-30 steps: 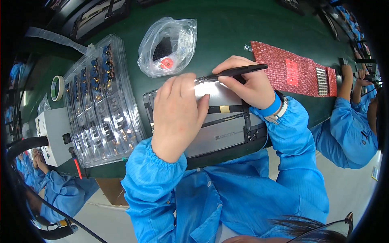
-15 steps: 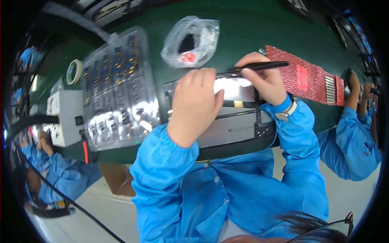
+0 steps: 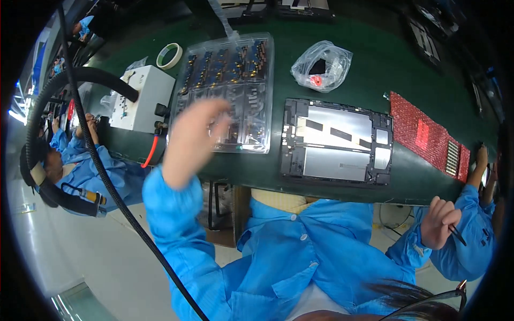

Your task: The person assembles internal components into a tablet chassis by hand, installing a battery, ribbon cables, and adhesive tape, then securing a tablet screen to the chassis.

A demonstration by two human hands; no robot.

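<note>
My left hand (image 3: pixel 194 140), smeared by motion, is over the near part of a clear plastic tray (image 3: pixel 269 107). Small blue-and-gold electronic parts (image 3: pixel 239 60) sit in the tray's far compartments, with dark small parts in the nearer ones. Whether the left fingers hold anything cannot be made out. Off the table's near edge at the right, my right hand (image 3: pixel 440 223) is closed on black tweezers (image 3: pixel 457 235), their thin end pointing down and right. Between the hands an opened tablet (image 3: pixel 336 163) lies flat on the green table, showing silvery battery panels and black strips; neither hand touches it.
Right of the tablet lies red bubble wrap (image 3: pixel 417 131) with a row of metallic pieces on it. A clear plastic bag (image 3: pixel 334 67) and a tape roll (image 3: pixel 169 55) lie farther back. A white box (image 3: pixel 142 99) with a black hose stands left. Co-workers sit on both sides.
Both hands have left the tablet, which now lies flat. My left hand has moved left to the tray; my right has drawn back toward me, still gripping the tweezers. The view has shifted.
</note>
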